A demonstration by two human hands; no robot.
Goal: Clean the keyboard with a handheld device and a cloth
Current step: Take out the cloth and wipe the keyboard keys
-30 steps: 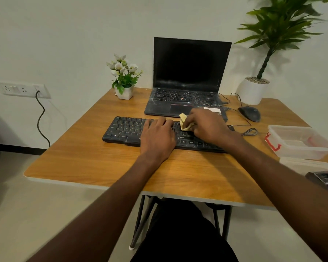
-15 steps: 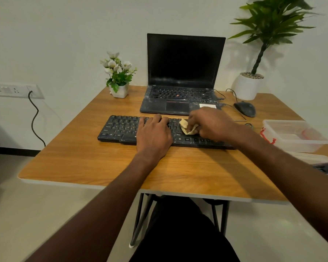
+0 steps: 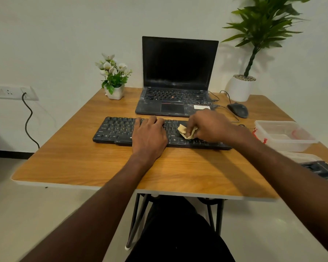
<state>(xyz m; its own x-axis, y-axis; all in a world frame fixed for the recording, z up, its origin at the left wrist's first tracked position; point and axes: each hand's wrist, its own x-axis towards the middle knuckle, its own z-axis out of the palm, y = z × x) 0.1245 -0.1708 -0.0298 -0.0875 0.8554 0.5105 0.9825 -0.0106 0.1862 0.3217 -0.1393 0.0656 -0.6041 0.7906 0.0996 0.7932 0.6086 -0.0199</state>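
Wiping stage, by the look of it: right hand (image 3: 211,127) bunched around a small tan cloth (image 3: 187,131), fingers curled over it, pressing it onto the keys right of centre on the black keyboard (image 3: 117,130). Left hand (image 3: 149,136) flat across the middle rows, fingers straight and spread, palm down, likely there to pin the board so it cannot skate under the rubbing. Keyboard lying square on the wooden table (image 3: 83,163), just in front of the open laptop (image 3: 178,78), only a thin strip of tabletop between the two. Not much room to push away, then; sideways strokes look the freer choice. Bare keys to the left, beyond the bracing hand, untouched by the cloth at this moment. To the right, a mouse (image 3: 238,110) and its cable near the keyboard's far end, and a clear plastic container (image 3: 284,136) close by the table edge. Dark handheld device (image 3: 319,168) parked at the near right corner, apart from both hands. Broad open wood between keyboard and the near edge.
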